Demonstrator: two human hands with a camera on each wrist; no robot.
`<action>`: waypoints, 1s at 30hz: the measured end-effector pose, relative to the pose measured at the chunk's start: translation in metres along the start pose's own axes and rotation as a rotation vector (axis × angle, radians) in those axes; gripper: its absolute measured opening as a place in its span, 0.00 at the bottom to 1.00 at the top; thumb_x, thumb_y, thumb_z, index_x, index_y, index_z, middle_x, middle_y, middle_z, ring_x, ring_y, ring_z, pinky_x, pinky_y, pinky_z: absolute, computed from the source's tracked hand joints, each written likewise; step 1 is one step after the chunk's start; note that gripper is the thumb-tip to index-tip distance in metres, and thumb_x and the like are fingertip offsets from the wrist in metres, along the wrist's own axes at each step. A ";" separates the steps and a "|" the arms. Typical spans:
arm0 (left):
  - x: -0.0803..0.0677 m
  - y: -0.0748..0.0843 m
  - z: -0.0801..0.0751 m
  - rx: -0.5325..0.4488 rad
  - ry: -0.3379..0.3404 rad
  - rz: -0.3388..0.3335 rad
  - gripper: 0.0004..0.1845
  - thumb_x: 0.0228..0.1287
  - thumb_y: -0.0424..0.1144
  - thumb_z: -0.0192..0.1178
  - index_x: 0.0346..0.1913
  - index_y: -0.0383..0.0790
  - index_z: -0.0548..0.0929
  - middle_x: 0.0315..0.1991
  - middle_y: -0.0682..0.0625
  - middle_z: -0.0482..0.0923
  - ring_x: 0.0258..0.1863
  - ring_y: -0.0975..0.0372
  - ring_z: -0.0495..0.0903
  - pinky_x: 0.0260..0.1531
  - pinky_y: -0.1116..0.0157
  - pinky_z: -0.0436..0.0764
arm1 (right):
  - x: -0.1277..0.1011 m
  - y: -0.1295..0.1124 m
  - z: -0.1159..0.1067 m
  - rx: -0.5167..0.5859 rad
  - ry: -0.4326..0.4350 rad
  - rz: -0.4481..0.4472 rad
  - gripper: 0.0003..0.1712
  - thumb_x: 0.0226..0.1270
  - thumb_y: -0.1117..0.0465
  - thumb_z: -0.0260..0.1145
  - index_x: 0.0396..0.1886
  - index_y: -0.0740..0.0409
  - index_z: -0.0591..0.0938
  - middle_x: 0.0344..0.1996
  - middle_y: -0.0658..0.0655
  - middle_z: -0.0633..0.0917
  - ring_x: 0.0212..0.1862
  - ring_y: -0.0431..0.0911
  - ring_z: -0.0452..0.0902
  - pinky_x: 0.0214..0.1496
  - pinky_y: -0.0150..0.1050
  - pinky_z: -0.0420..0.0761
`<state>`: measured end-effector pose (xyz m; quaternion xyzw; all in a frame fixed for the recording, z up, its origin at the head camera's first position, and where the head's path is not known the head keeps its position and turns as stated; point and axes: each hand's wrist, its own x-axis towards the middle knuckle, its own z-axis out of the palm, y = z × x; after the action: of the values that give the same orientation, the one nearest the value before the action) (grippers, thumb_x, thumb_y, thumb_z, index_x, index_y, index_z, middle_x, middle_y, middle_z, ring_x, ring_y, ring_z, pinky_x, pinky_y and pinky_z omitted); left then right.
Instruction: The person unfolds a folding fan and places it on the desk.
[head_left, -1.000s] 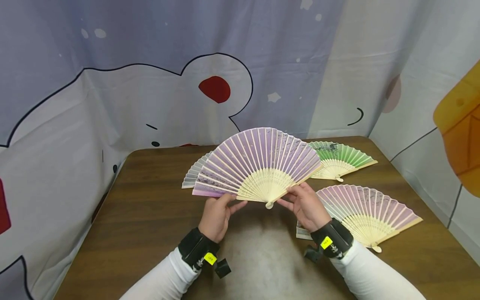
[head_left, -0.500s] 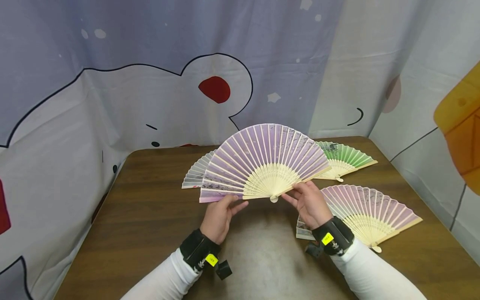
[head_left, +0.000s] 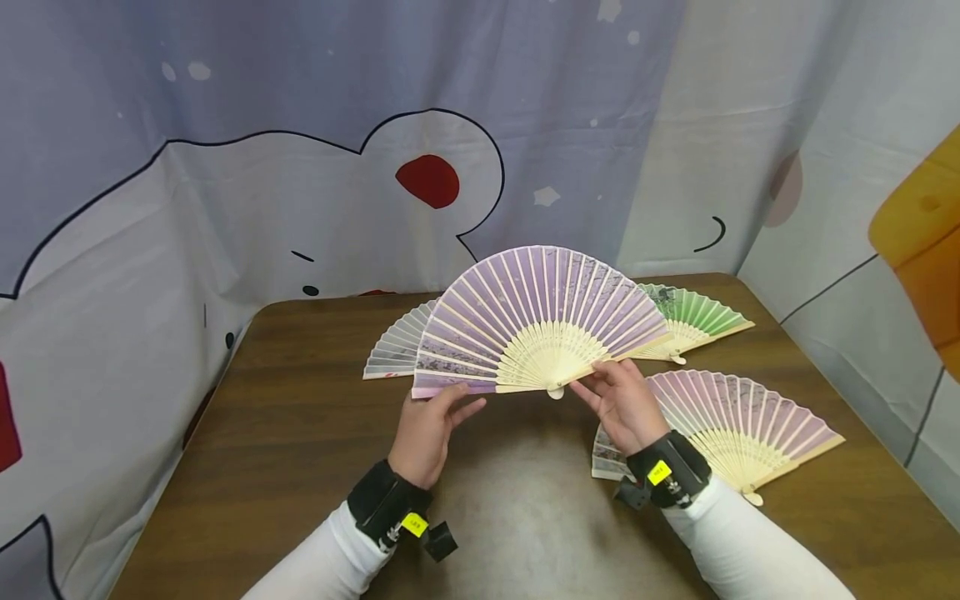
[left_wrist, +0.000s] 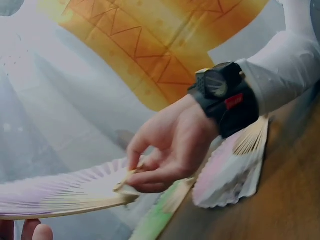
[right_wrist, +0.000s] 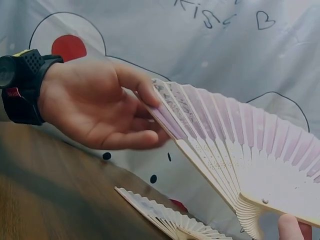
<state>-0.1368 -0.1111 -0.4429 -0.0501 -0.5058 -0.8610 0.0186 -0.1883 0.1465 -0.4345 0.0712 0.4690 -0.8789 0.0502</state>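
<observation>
The purple fan point(head_left: 536, 321) has spread wider and shifted right and slightly farther. Both the left hand point(head_left: 429, 429) and the right hand point(head_left: 622, 404) moved up with it.

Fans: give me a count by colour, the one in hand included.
Purple fan, held up by the left hand and right hand: 1
Grey fan on the table: 1
Green fan on the table: 1
Pink fan on the table: 1
Total: 4 fans, all open.
</observation>
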 end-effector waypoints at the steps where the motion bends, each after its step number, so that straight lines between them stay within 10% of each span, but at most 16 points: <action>1: -0.001 0.003 -0.002 0.016 0.009 0.005 0.21 0.72 0.28 0.52 0.66 0.39 0.69 0.59 0.38 0.75 0.52 0.51 0.81 0.52 0.52 0.81 | 0.000 -0.001 0.000 0.003 0.001 0.004 0.07 0.77 0.70 0.48 0.39 0.55 0.63 0.38 0.52 0.80 0.42 0.46 0.80 0.54 0.44 0.83; 7: -0.009 0.017 -0.017 0.191 0.072 0.021 0.22 0.70 0.30 0.58 0.64 0.38 0.67 0.57 0.40 0.76 0.49 0.51 0.82 0.47 0.58 0.84 | -0.003 -0.005 0.002 0.014 0.003 0.045 0.08 0.77 0.69 0.49 0.37 0.55 0.63 0.33 0.52 0.78 0.38 0.45 0.78 0.52 0.42 0.84; 14: -0.020 0.024 -0.038 0.721 0.115 0.136 0.35 0.66 0.36 0.66 0.68 0.43 0.55 0.54 0.45 0.79 0.42 0.55 0.81 0.40 0.66 0.81 | -0.010 -0.005 0.006 0.033 -0.025 0.087 0.06 0.77 0.68 0.51 0.39 0.54 0.65 0.32 0.53 0.77 0.38 0.45 0.79 0.52 0.42 0.84; 21: -0.032 0.028 -0.048 1.262 0.084 0.282 0.16 0.61 0.43 0.71 0.50 0.47 0.81 0.43 0.51 0.75 0.39 0.58 0.77 0.39 0.60 0.79 | -0.016 0.005 0.012 0.054 -0.026 0.107 0.05 0.77 0.68 0.50 0.40 0.54 0.68 0.33 0.51 0.79 0.39 0.45 0.79 0.52 0.42 0.83; 30: -0.045 0.030 -0.072 1.469 0.083 0.320 0.10 0.59 0.42 0.72 0.42 0.49 0.85 0.33 0.51 0.72 0.32 0.59 0.68 0.31 0.62 0.68 | -0.031 0.026 0.020 -0.015 -0.036 0.150 0.11 0.76 0.68 0.51 0.31 0.55 0.64 0.30 0.54 0.75 0.37 0.47 0.80 0.54 0.45 0.83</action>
<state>-0.0945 -0.1896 -0.4564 -0.0651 -0.9355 -0.2899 0.1915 -0.1555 0.1160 -0.4397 0.0901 0.4680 -0.8703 0.1247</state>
